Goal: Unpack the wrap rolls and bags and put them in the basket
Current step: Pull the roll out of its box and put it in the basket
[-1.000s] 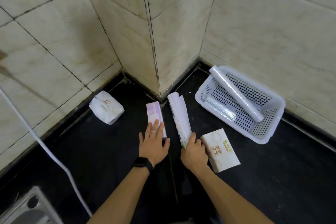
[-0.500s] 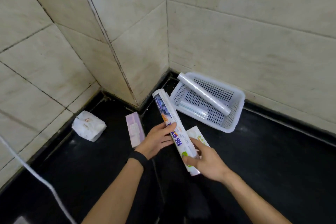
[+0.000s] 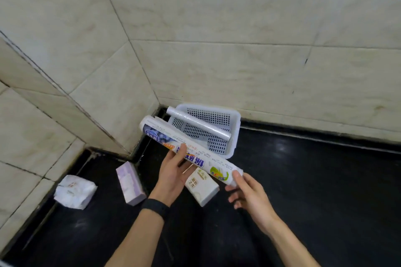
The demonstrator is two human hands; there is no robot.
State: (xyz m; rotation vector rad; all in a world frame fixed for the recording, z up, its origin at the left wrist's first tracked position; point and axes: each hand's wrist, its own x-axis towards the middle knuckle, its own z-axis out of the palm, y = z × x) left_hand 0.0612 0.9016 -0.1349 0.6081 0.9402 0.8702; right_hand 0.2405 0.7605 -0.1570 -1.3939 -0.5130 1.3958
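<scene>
I hold a long printed wrap roll package (image 3: 165, 138) in the air above the black counter, slanting from upper left to lower right. My left hand (image 3: 173, 171) grips its middle from below. My right hand (image 3: 247, 193) pinches its lower right end. Behind it, a white perforated basket (image 3: 235, 128) sits in the wall corner with a bare clear wrap roll (image 3: 199, 122) lying across it. A white box (image 3: 202, 186) lies on the counter under the package, a purple box (image 3: 130, 183) to its left, and a white bag pack (image 3: 74, 191) farther left.
The black counter (image 3: 314, 191) runs to tiled walls (image 3: 238, 67) at the back and left, with a protruding wall corner between the purple box and the basket. Open counter lies to the right of the basket.
Both hands took the printed roll package off the counter and raised it toward the basket. My left hand left the purple box. The view swung right.
</scene>
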